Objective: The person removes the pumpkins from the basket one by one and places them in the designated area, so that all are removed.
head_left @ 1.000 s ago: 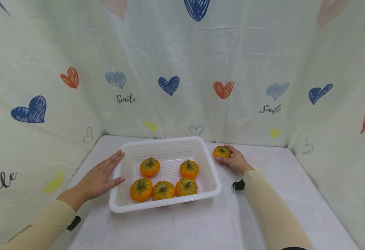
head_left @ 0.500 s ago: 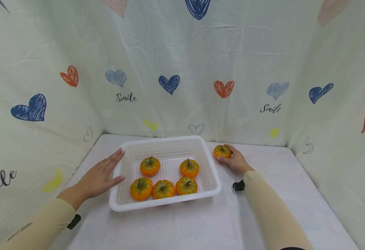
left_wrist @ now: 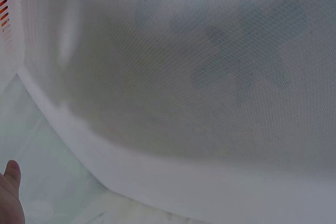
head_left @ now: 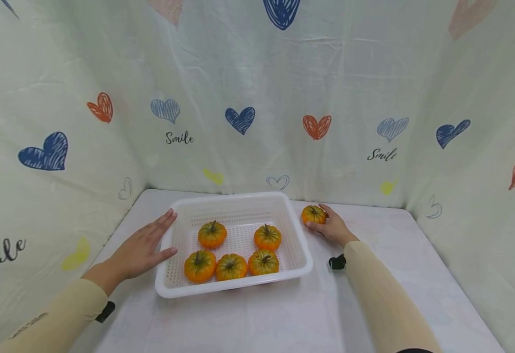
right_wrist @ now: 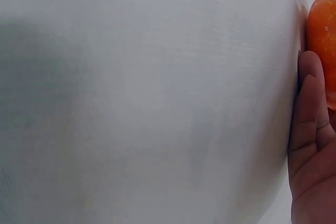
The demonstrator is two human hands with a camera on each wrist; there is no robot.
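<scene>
My right hand (head_left: 331, 227) holds a small orange pumpkin (head_left: 313, 214) with green streaks, thumb on the near side and fingers behind it. That pumpkin sits on the table just right of a white plastic basket (head_left: 235, 287). In the right wrist view, fingers lie against the pumpkin's orange side (right_wrist: 323, 40), low over the white surface. My left hand (head_left: 140, 249) rests at the basket's left rim with its fingers straight and thumb spread. Inside the basket are several similar pumpkins (head_left: 211, 234), three in the near row (head_left: 231, 267).
A white cloth (head_left: 283, 318) covers the table. Behind and on both sides hang pale curtains (head_left: 275, 78) printed with hearts and the word "Smile". The curtain meets the table's back edge close behind the basket and the right-hand pumpkin.
</scene>
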